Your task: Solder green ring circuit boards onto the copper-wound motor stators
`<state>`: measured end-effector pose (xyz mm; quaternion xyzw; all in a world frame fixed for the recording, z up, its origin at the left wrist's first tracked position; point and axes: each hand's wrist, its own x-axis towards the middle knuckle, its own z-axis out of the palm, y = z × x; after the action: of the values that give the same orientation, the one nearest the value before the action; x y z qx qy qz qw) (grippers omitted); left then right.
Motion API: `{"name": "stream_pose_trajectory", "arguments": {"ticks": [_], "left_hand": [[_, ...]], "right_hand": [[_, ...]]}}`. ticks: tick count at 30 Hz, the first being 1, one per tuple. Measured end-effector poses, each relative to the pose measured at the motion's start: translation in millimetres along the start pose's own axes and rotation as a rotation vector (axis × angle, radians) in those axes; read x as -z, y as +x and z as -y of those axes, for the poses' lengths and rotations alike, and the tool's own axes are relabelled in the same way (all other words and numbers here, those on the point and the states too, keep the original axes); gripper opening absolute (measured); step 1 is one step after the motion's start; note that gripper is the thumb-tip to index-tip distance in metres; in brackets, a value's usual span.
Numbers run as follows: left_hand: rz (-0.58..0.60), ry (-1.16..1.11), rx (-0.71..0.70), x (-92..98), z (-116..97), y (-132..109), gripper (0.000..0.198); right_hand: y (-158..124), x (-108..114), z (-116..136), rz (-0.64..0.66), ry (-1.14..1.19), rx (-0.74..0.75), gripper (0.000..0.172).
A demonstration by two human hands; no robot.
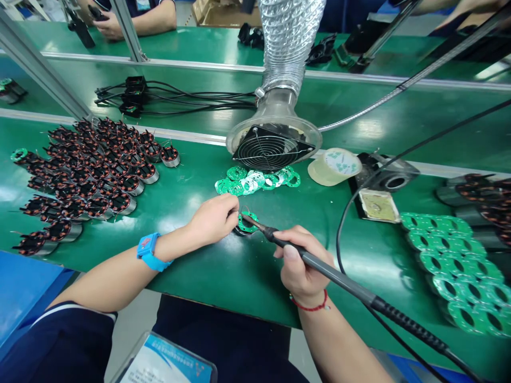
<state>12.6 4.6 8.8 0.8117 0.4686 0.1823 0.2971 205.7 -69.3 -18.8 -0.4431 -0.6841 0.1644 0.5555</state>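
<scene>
Iron tip at the ring board, mid-frame

I judge the step in hand to be soldering on a green ring board (248, 229), which sits on a dark round part near the centre of the frame, on the green surface (255, 276). The right hand (303, 260), right of centre, is closed around the handle of a soldering iron (339, 276), its tip over the board. The left hand (215, 218) has its fingers curled just beside the board's left edge; I cannot tell whether they grip anything.

Above the board I note loose green rings (255, 182) beneath a fan hood (275, 146). Copper-wound parts (99, 165) stand grouped at left; further ring boards (459, 266) lie at lower right.

In my judgement, the next move calls for a steady tip on one joint and a braced part, with the left fingertips clear of the heat. Contact at the joint is too small for me to confirm.
</scene>
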Motion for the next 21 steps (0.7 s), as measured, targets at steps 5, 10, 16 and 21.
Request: {"name": "stream_pose_trajectory", "arguments": {"ticks": [5, 10, 16, 21], "left_hand": [[0.015, 0.044, -0.008, 0.2, 0, 0, 0.013], [0.01, 0.089, -0.034, 0.7, -2, 0, 0.014], [0.014, -0.082, 0.049, -1.5, 4, -1, 0.008], [0.176, -0.244, 0.036, -2.8, 14, -6, 0.031]], "right_hand": [[-2, -4, 0, -0.037, 0.004, 0.015, 0.024], [5, -15, 0, 0.145, -0.188, -0.068, 0.041], [11, -25, -4, 0.422, -0.281, 0.012, 0.058], [9, -22, -9, 0.284, -0.345, -0.01, 0.058]]}}
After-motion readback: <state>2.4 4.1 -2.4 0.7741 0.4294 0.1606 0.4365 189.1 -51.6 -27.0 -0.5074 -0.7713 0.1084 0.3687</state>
